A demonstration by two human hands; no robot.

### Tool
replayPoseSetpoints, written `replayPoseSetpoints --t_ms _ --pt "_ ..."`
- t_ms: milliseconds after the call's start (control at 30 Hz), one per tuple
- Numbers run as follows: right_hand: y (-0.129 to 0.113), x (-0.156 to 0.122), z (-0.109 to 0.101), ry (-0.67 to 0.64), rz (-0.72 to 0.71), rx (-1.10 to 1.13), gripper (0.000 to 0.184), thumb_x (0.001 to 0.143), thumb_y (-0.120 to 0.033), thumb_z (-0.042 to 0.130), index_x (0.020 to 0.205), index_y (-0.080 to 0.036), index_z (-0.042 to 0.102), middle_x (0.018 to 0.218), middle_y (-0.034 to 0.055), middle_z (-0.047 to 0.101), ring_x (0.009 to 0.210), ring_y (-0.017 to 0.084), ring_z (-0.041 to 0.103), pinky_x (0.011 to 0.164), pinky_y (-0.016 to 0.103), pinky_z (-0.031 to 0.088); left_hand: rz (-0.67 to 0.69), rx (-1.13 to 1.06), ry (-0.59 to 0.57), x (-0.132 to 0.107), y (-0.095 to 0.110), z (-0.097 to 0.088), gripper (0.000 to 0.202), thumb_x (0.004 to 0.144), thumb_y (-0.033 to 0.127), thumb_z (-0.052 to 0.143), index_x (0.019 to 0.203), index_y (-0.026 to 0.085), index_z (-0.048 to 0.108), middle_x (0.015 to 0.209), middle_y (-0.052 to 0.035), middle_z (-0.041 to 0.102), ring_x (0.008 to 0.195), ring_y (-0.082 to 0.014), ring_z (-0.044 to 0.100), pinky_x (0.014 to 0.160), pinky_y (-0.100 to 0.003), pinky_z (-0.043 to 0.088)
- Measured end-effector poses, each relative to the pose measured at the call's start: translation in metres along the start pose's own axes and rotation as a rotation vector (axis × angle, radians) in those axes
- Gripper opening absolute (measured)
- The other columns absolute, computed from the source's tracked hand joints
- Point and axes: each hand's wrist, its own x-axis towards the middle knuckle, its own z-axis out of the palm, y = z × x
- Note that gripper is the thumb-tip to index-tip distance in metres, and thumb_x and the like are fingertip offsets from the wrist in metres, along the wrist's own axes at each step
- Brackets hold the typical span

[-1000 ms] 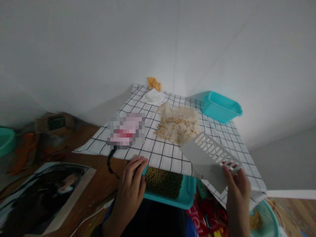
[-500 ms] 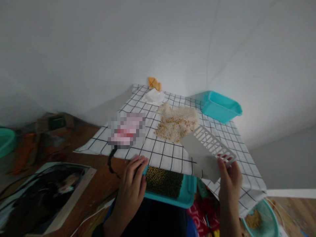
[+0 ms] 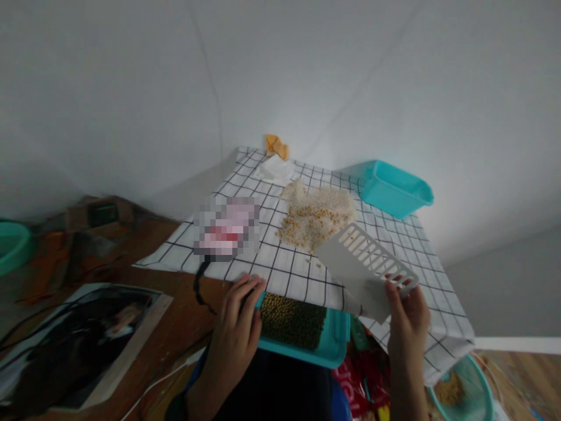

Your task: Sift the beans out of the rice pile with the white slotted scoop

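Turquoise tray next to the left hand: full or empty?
The tray is partly filled: yellow and dark green grains cover much of its floor; bare turquoise shows rightward. Depth: cannot tell.

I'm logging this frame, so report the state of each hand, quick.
Left hand: at the left end of the turquoise tray; grip cannot be told.
Right hand: closed, holding the grey slotted panel.
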Motion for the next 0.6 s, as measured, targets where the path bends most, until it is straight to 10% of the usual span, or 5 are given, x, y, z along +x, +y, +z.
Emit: replayPoseSetpoints --t_ms 600 --pt "0.0071 0.0036 0.0082 -0.026 -0.038 0.015 0.024 0.086 -0.043 0.073 0.094 -0.021 0.066 0.092 0.0052 0.072 0.086 0.02 0.066 0.08 0.033 0.048 0.004 0.0 -0.004 -0.0011 0.0006 0.0005 0.056 0.095 0.001 0.044 0.149 0.018 0.04 0.139 -0.0138 0.052 0.141 -0.0289 0.044 0.118 -0.051 0.042"
